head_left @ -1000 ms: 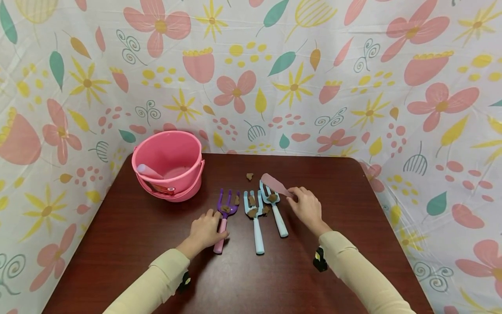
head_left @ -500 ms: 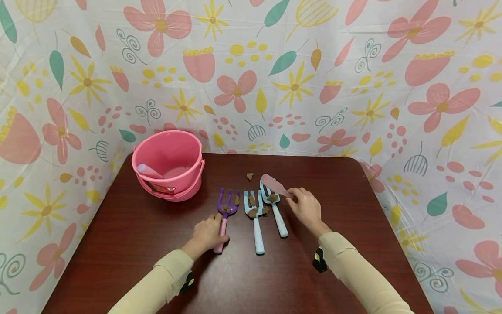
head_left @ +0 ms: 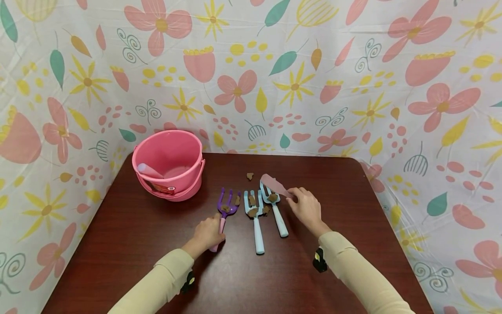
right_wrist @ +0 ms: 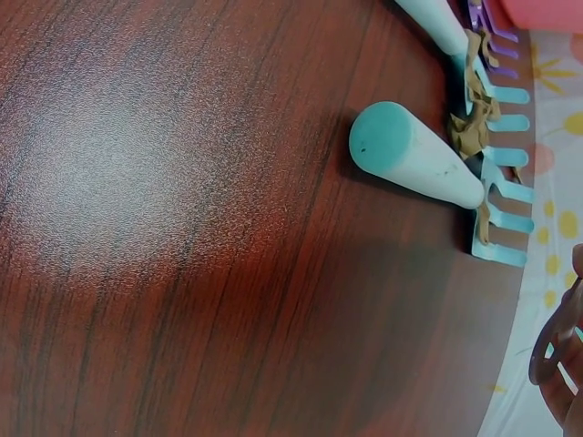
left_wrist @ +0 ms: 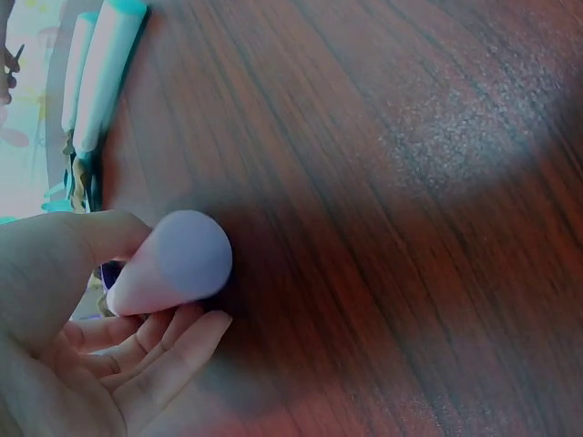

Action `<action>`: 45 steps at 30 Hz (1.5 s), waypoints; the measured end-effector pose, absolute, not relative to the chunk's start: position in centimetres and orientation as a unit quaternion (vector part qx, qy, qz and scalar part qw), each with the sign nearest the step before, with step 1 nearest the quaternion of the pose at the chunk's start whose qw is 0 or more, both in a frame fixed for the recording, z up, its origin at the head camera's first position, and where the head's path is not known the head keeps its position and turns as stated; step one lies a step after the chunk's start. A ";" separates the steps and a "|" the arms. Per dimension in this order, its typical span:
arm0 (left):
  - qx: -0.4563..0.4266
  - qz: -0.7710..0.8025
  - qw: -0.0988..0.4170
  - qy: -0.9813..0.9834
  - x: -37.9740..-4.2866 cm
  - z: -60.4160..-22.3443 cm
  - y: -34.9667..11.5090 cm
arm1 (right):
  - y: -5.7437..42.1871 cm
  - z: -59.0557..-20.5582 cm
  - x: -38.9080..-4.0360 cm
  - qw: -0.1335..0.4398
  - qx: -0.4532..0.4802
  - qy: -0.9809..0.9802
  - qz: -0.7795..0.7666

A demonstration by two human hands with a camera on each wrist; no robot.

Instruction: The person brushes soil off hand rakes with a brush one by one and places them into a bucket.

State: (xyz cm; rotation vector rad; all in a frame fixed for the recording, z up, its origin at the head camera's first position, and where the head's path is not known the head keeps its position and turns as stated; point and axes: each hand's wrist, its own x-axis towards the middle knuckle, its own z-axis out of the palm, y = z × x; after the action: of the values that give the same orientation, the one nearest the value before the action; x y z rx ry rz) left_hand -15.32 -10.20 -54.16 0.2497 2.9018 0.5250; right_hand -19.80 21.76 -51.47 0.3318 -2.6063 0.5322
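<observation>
Inspecting both hands first: the left hand has its fingers curled round the pink handle of the purple fork, whose tines point ahead of those fingers. The right hand pinches the near end of a dusky-pink flat tool; its blade extends ahead and to the left of the fingertips, over the tines of the right-hand blue fork.

Progress, as judged: partial. Both held tools are in grip, and a lilac-ended rod lies inside the pink bucket, ahead and to the left of the left fingers. Outside the bucket remain the purple fork, the flat tool, the right-hand blue fork and the middle blue fork, which lies between the two hands, untouched. Brown pieces sit on all three forks; one lies just right of the middle fork's base, and a loose brown piece rests on the table, well ahead of both sets of fingers.

Limits of inspection: the left fingers cover part of the pink handle, and whether it is lifted clear of the table cannot be told. The flat tool hides part of the fork beneath; contact between them is unconfirmed. The rod's lower part and the right fingers' underside are not visible in the head view. The right wrist view cuts off the right hand at its edge.
</observation>
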 end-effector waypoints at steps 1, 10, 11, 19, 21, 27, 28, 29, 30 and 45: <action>0.084 0.177 0.092 0.976 -15.3 -54.1 -10.2 | 21.8 -51.5 -19.8 0.228 0.120 -0.947 0.193; 0.089 0.169 0.091 0.977 -15.1 -54.1 -10.2 | 21.8 -51.4 -19.7 0.223 0.122 -0.948 0.192; 0.089 0.167 0.089 0.978 -15.1 -54.1 -10.2 | 21.8 -51.4 -19.8 0.223 0.122 -0.948 0.192; 0.074 0.144 0.071 0.984 -15.1 -53.5 -10.2 | 21.9 -51.3 -19.8 0.226 0.122 -0.947 0.192; 0.073 0.142 0.064 0.985 -15.2 -53.3 -10.3 | 21.9 -51.3 -19.8 0.226 0.121 -0.948 0.191; 0.068 0.134 0.045 0.988 -15.3 -53.1 -10.6 | 21.9 -51.4 -19.8 0.224 0.118 -0.949 0.189; 0.067 0.133 0.044 0.988 -15.4 -53.0 -10.7 | 21.9 -51.4 -19.8 0.223 0.117 -0.949 0.189; 0.067 0.133 0.043 0.988 -15.4 -53.0 -10.7 | 21.9 -51.4 -19.8 0.222 0.116 -0.950 0.188; 0.067 0.132 0.044 0.988 -15.4 -52.9 -10.7 | 22.0 -51.5 -19.8 0.221 0.114 -0.950 0.187; 0.056 0.121 0.035 0.990 -16.6 -51.9 -12.0 | 22.0 -51.5 -19.8 0.221 0.115 -0.950 0.187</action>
State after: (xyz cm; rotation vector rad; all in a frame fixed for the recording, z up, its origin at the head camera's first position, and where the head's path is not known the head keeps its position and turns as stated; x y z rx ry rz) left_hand -16.63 -12.01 -51.92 0.1717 3.0432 0.3733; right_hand -19.78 21.99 -51.46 0.3183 -2.6271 0.5167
